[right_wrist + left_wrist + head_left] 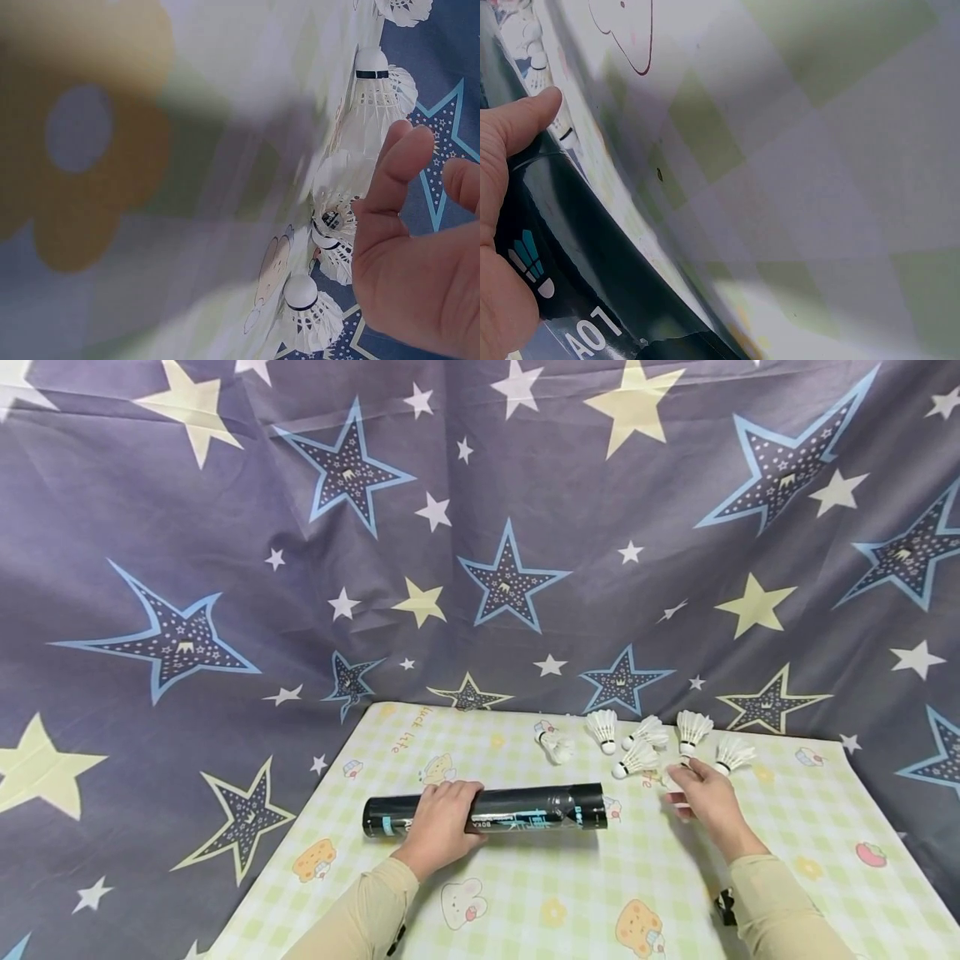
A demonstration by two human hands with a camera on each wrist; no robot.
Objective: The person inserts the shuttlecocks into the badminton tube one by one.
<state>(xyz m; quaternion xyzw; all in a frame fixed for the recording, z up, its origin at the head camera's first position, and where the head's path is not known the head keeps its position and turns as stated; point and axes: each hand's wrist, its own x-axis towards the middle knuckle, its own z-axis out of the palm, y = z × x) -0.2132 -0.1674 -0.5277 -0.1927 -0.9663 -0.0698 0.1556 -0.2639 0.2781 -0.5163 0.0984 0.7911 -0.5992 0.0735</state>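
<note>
gripping the tube [528,810] with left hand [444,820]; right hand [708,803], hold unclear
tube likely stiff, slick; shuttlecocks [637,758] probably fragile, best held by cork [300,290]

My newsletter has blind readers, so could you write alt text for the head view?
A person's left hand grips a horizontal black tube, while the right hand is close beside white shuttlecocks near the far edge of a green-checked tablecloth. A dark, star-printed cloth hangs behind.
</note>
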